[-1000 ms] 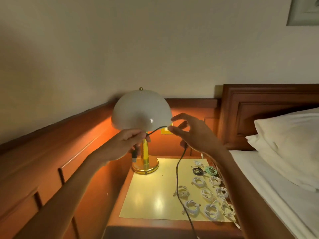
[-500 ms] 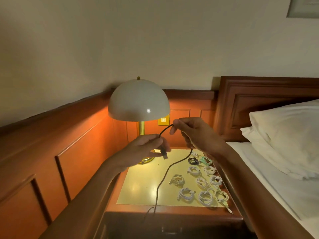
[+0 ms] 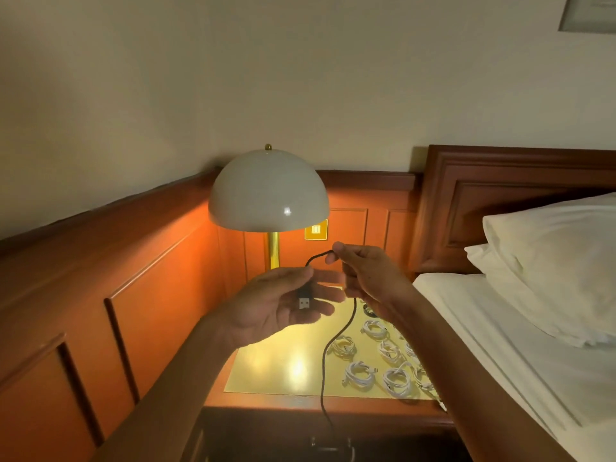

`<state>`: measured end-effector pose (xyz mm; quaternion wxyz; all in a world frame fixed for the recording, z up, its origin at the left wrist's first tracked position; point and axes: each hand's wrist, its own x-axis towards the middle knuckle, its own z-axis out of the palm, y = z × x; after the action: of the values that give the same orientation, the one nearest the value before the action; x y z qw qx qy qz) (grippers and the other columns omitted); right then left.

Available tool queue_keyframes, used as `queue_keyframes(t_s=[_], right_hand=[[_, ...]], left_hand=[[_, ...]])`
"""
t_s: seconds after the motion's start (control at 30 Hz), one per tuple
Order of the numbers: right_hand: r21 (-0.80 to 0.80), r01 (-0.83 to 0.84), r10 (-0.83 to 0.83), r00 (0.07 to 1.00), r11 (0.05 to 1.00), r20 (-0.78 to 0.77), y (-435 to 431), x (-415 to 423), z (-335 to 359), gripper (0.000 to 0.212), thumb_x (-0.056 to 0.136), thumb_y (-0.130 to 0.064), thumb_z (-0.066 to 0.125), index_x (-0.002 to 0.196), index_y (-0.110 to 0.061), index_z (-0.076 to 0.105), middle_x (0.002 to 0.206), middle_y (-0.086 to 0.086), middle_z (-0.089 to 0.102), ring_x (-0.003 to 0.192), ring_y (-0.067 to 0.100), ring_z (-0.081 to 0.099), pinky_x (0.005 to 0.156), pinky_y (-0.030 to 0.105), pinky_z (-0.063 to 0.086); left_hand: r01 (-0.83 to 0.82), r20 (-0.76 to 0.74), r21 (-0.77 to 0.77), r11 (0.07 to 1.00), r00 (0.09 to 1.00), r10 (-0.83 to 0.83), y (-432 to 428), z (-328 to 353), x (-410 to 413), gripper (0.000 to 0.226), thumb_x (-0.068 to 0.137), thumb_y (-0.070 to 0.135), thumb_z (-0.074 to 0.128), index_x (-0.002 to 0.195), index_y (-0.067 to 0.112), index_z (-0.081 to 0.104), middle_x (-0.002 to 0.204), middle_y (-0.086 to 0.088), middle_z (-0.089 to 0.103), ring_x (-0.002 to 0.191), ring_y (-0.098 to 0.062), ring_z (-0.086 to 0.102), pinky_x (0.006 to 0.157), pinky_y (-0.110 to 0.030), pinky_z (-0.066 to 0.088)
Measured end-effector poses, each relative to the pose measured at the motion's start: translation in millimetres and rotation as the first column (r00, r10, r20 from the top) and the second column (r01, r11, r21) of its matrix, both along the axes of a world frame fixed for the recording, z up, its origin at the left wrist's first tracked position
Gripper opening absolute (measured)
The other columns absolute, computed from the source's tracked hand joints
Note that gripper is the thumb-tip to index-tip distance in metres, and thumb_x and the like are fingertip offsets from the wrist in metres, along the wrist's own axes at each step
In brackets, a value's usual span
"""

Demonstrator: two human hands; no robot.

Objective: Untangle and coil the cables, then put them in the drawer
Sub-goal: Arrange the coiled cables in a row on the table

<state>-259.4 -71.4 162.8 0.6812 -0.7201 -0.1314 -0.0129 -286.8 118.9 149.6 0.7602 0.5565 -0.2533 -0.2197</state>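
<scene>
- Centrally, head view: left hand pinches the black cable just above its USB plug, other fingers extended.
- Right hand, at 2 o'clock from the left, pinches the same cable; slack falls toward 6 o'clock past the worktop edge.
- Coiled cables lie at 4 o'clock, lamp at 12 o'clock.

Landmark: domed white lamp on a brass stem, lit. Behind and above it we note a plain cream wall. Below that, reddish wood panelling glows orange nearest the lamp. Just right of the stem, a brass switch plate. Under the lamp, a wooden nightstand with a glossy yellow top. Further right, a dark carved headboard, a white bed and stacked pillows. High to the far right, a framed picture, only its corner showing.
</scene>
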Motion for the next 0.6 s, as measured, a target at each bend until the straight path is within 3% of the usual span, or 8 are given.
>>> queue_keyframes(t_s=[0.1,0.2,0.3,0.4,0.5,0.6], right_hand=[[0.031,0.07,-0.07,0.997,0.997,0.023,3.2,4.5,-8.2,0.034,0.103,-0.029,0.049,0.092,-0.003,0.068,0.056,0.001,0.025,0.046,0.012,0.021,0.043,0.022,0.027],[0.021,0.078,-0.079,0.996,0.997,0.03,8.7,4.5,-22.4,0.031,0.103,-0.029,0.051,0.089,-0.006,0.068,0.055,-0.002,0.029,0.046,0.011,0.025,0.042,0.022,0.027],[-0.083,0.003,0.0,0.999,0.997,0.036,20.1,-8.8,-48.8,0.026,0.102,-0.03,0.052,0.091,-0.014,0.07,0.059,-0.003,0.041,0.045,0.009,0.033,0.041,0.021,0.031],[-0.297,0.016,0.016,0.994,0.955,0.105,26.7,-20.3,-65.9,0.026,0.105,-0.028,0.048,0.108,-0.018,0.071,0.054,-0.007,0.05,0.039,0.009,0.043,0.041,0.022,0.037],[-0.553,0.085,0.019,0.983,0.829,0.18,24.6,-24.1,-65.6,0.027,0.105,-0.028,0.046,0.11,-0.019,0.071,0.054,-0.01,0.06,0.044,0.012,0.061,0.05,0.016,0.048],[-0.68,0.033,0.079,0.988,0.732,0.133,22.1,-34.2,-50.1,0.025,0.102,-0.031,0.051,0.107,-0.017,0.072,0.061,-0.006,0.066,0.049,0.011,0.064,0.057,0.02,0.054]], left_hand=[[0.047,-0.078,0.053,0.998,0.996,-0.043,1.3,-2.3,-1.0,0.032,0.095,0.018,0.049,0.109,0.005,0.074,0.107,-0.019,0.071,0.084,-0.021,0.073,0.066,-0.023,0.059],[-0.021,-0.126,-0.169,0.985,0.992,-0.001,0.5,-3.2,4.8,0.032,0.093,0.014,0.047,0.105,0.003,0.074,0.111,-0.02,0.07,0.095,-0.024,0.072,0.071,-0.027,0.06],[-0.13,-0.12,-0.353,0.927,0.988,0.093,0.4,-4.8,23.8,0.036,0.096,0.015,0.043,0.121,-0.002,0.063,0.128,-0.02,0.063,0.117,-0.026,0.064,0.086,-0.029,0.057],[-0.241,-0.031,-0.235,0.942,0.97,0.24,-1.4,-19.6,45.5,0.041,0.099,0.018,0.042,0.134,-0.001,0.049,0.133,-0.016,0.06,0.123,-0.024,0.059,0.098,-0.03,0.052],[-0.361,0.037,-0.149,0.921,0.928,0.37,-4.3,-34.7,55.7,0.047,0.093,0.027,0.051,0.134,0.005,0.05,0.137,-0.014,0.058,0.121,-0.019,0.061,0.1,-0.029,0.05],[-0.547,0.374,0.052,0.835,0.786,0.491,-0.6,-42.2,63.4,0.04,0.097,0.027,0.053,0.135,0.015,0.052,0.138,-0.005,0.058,0.122,-0.012,0.059,0.104,-0.03,0.047]])
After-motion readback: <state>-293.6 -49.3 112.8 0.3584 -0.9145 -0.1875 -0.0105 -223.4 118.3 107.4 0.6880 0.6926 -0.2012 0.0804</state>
